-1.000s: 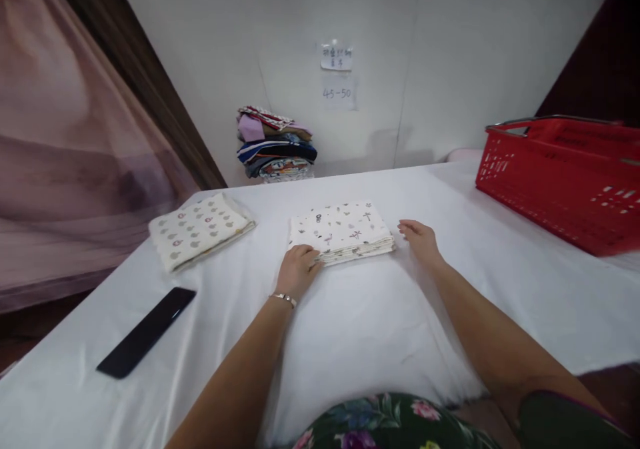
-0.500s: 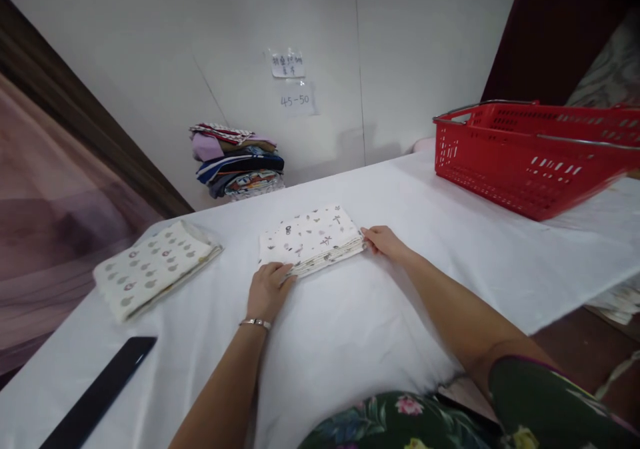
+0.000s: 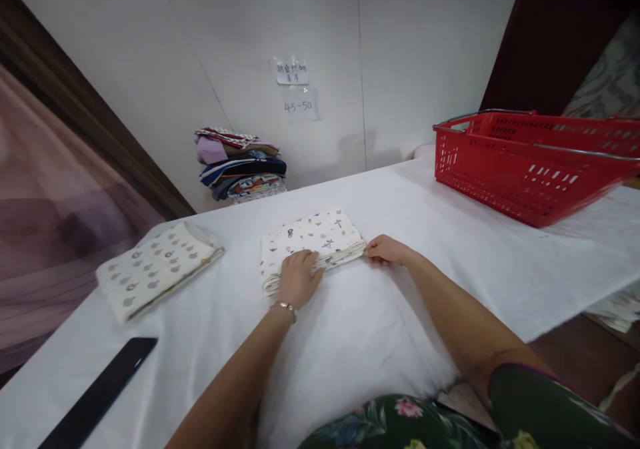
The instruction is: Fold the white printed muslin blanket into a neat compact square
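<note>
A folded white cloth [image 3: 313,235] with small printed figures lies in the middle of the white-covered table, its layered edge facing me. My left hand [image 3: 299,277] rests on the front edge of that cloth, fingers laid over the top and thumb apart; a bracelet circles the wrist. At the cloth's front right corner, my right hand [image 3: 387,250] is closed in a pinch on the edge. Its fingertips are partly hidden. Off to the left sits a second folded cloth [image 3: 155,269], off-white with grey rounded motifs, touched by neither hand.
A long dark flat bar [image 3: 100,392] lies at the front left. A red plastic basket [image 3: 500,175] stands at the right on the table [image 3: 400,199]. Behind the table's far edge is a stack of folded fabrics [image 3: 243,165], with paper signs [image 3: 299,105] on the wall.
My left hand has moved right and farther onto the cloth from its front left corner, uncovering the rounded folds there. My right hand stays at the right corner.
</note>
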{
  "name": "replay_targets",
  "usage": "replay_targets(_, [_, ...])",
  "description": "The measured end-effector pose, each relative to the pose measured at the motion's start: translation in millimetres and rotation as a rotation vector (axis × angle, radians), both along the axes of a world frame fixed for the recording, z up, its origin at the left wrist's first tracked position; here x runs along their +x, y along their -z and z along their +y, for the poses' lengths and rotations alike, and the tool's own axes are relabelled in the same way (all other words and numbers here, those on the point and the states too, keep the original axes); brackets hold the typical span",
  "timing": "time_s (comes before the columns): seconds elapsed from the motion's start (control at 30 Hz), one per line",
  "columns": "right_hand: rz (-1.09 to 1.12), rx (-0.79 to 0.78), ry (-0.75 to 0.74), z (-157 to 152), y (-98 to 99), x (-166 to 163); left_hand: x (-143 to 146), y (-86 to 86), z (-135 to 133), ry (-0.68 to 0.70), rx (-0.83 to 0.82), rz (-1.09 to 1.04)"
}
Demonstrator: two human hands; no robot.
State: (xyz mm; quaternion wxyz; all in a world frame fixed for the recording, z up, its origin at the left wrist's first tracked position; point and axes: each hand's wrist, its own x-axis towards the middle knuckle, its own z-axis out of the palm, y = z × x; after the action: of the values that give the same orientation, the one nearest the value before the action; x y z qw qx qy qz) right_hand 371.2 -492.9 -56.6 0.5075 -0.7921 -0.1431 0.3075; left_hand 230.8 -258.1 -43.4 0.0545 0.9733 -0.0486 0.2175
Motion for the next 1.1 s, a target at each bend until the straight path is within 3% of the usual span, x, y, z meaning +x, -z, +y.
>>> replay_targets(0.13, [-0.03,0.006,0.046,6,0.9,-4,42,-4.8,-46,0.081,0.031,0.062])
replay_targets(0.27, [-0.051,0.025,0.083,9,4.9,-4,72,-2.5,-73,0.055,0.045,0.138])
replay_targets(0.63, [0.053,0.181,0.16,10,5.2,5,80,-10.9,-55,0.08,0.078,0.184])
replay_targets(0.87, [0.087,0.203,0.209,13,5.6,4,73,-8.6,-63,0.153,0.192,0.19])
replay_targets(1.1, [0.094,0.21,0.164,10,3.4,6,69,-6.8,-66,0.137,0.16,0.174])
